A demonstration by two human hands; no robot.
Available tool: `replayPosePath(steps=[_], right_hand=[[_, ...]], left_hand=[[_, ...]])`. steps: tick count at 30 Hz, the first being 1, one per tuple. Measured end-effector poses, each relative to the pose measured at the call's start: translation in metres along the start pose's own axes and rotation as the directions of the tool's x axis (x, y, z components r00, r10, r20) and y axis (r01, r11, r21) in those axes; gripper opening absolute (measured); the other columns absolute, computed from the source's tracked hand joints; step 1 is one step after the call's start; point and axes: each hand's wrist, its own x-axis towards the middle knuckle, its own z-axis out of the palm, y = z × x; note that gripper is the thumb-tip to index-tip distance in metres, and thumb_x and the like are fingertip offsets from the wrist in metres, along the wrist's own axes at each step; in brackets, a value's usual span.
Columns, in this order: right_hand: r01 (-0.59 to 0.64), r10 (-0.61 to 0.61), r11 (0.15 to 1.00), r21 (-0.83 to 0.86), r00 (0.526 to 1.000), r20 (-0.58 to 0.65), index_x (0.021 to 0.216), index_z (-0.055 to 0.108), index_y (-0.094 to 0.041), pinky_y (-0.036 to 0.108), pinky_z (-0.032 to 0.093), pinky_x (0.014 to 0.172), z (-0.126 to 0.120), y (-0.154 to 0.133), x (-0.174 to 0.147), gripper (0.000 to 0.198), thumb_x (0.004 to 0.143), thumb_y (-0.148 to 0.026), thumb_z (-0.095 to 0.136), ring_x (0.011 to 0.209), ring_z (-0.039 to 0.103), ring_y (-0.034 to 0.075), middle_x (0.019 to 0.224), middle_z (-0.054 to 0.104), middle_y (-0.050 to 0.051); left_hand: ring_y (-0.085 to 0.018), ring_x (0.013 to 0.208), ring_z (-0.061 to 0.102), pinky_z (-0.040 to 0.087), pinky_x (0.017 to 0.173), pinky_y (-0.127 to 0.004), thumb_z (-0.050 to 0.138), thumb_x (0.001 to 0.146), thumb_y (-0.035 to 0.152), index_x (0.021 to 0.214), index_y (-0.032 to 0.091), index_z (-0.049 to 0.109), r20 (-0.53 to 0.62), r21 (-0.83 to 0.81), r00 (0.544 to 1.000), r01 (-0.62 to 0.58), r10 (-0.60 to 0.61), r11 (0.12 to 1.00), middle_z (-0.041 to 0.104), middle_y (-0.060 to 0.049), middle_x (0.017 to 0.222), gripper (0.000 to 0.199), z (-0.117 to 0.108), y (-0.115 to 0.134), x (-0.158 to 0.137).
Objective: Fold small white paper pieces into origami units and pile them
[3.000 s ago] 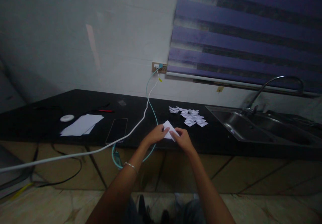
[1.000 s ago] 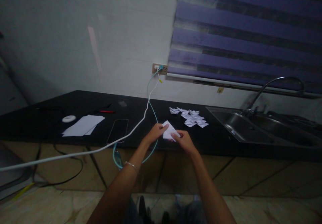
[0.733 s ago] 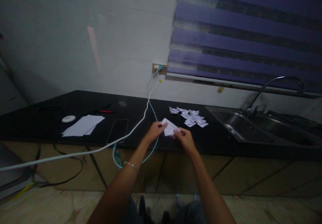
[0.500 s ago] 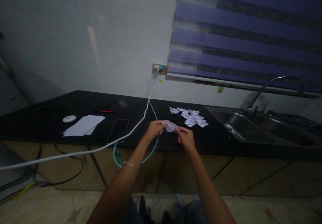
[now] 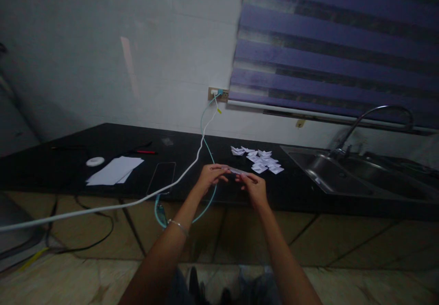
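Note:
A folded piece of white paper (image 5: 235,170) is stretched between my two hands, above the front of the black counter. My left hand (image 5: 210,177) pinches its left end, and my right hand (image 5: 253,187) pinches the right end. Seen nearly edge-on, the paper looks like a thin strip. Just beyond my right hand, several folded white paper boats (image 5: 262,160) lie in a group on the counter. A few loose white sheets (image 5: 113,171) are stacked on the left side.
The black counter (image 5: 192,146) holds a phone (image 5: 162,178), a round white object (image 5: 95,162) and a red pen (image 5: 147,152). A white cable (image 5: 137,201) crosses from the wall socket (image 5: 212,94) to the lower left; a teal cable (image 5: 208,148) hangs over the edge. A double sink (image 5: 329,172) is at right.
The paper has tipped between my hands, from showing a broad face to a narrow edge. My fingers have shifted slightly on it; the things on the counter stay put.

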Motion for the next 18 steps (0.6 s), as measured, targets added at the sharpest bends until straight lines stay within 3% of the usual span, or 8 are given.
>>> replayPosePath(steps=[3, 10, 18], right_hand=[[-0.003, 0.003, 1.0, 0.012, 1.0, -0.027, 0.089, 0.072, -0.014, 0.025, 0.051, 0.053, 0.001, 0.0, 0.0, 0.036, 0.073, -0.047, 0.069, 0.077, 0.069, 0.023, 0.084, 0.074, 0.01], [-0.041, 0.041, 0.996, 0.079, 0.999, 0.004, 0.096, 0.071, -0.014, 0.024, 0.053, 0.055, 0.002, -0.002, -0.001, 0.039, 0.072, -0.044, 0.072, 0.068, 0.068, 0.018, 0.078, 0.073, 0.008], [-0.084, 0.071, 0.984, 0.157, 0.994, 0.086, 0.095, 0.07, -0.014, 0.023, 0.053, 0.059, 0.0, -0.003, -0.002, 0.036, 0.072, -0.042, 0.073, 0.066, 0.066, 0.014, 0.082, 0.073, 0.009]], left_hand=[[-0.014, 0.057, 0.066, 0.022, 0.037, -0.015, 0.074, 0.068, 0.04, 0.098, 0.008, 0.066, 0.015, -0.02, 1.0, -0.002, 0.003, 1.0, 0.071, -0.017, 0.095, 0.044, 0.001, 0.0, -0.001], [-0.014, 0.061, 0.067, 0.03, 0.041, -0.015, 0.071, 0.072, 0.044, 0.101, 0.011, 0.064, 0.169, 0.067, 0.984, 0.041, -0.052, 0.997, 0.071, -0.014, 0.093, 0.045, 0.008, 0.01, -0.009], [-0.012, 0.062, 0.063, 0.035, 0.044, -0.016, 0.068, 0.076, 0.043, 0.094, 0.007, 0.069, 0.188, 0.118, 0.982, -0.029, 0.007, 0.993, 0.072, -0.013, 0.083, 0.04, 0.008, 0.014, -0.011]])
